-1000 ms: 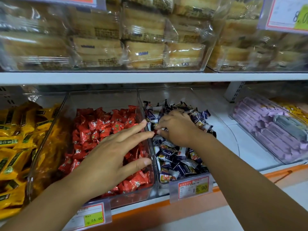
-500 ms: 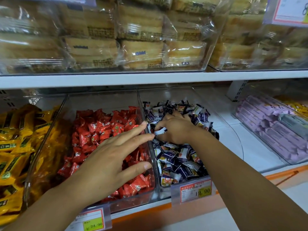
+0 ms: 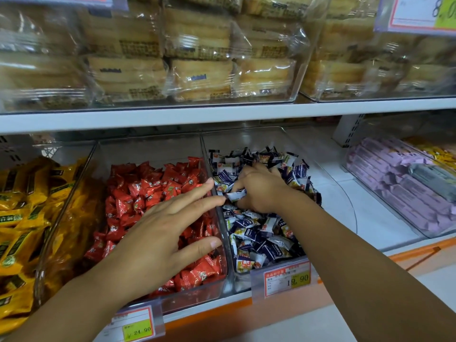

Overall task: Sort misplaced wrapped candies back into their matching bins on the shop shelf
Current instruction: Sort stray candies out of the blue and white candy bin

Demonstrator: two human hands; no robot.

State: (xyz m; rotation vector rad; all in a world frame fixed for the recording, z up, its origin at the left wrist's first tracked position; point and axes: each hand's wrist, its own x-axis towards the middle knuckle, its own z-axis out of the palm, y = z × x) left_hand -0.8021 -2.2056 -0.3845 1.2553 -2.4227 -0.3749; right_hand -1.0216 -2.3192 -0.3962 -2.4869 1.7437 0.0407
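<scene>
Found left hand [image 3: 158, 233] lower centre, over the red candies [image 3: 148, 191] in the red bin [image 3: 197, 296]: fingers straight and spread, gripping nothing, fingertips at the wall shared with the navy bin [image 3: 246, 138]. Couldn't tell whether the palm touched the pile. Spotted right hand [image 3: 259, 188] mid-frame, down in the navy-and-white candies [image 3: 261, 240], fingers curled, pinching one wrapped candy [image 3: 235, 195] just right of that wall. Logged yellow packs [image 3: 17, 218] far left, purple packs [image 3: 399, 188] far right, wrapped cakes [image 3: 197, 70] on the shelf above, price tag [image 3: 287, 280] on the navy bin's front.
</scene>
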